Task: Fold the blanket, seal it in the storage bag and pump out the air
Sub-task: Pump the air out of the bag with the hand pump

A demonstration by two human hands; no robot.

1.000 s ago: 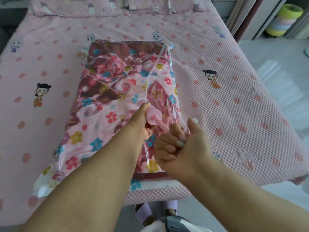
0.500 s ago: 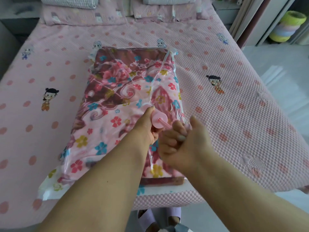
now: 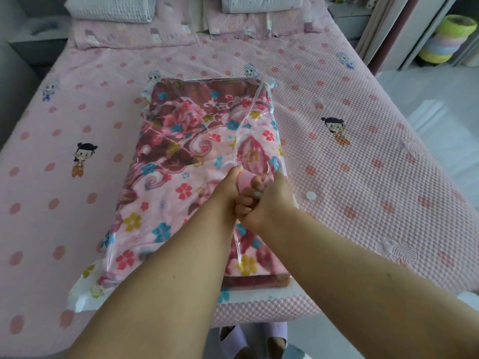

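Clear plastic storage bag [image 3: 166,257] lying on the pink dotted bed [image 3: 363,177], holding a folded floral pink blanket [image 3: 186,156], left hand [image 3: 228,187] gripping the pink pump cylinder [image 3: 245,180] upright on the bag, right hand [image 3: 264,203] closing in a fist just beside it, hands touching.

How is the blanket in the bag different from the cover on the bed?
The blanket is folded into a thick block, while the bed cover lies spread flat. The blanket has big bright flowers on dark red and pink; the bed cover is pale pink with small dots and cartoon children. The blanket is inside a clear storage bag; the bed cover is bare. Both are mostly pink.
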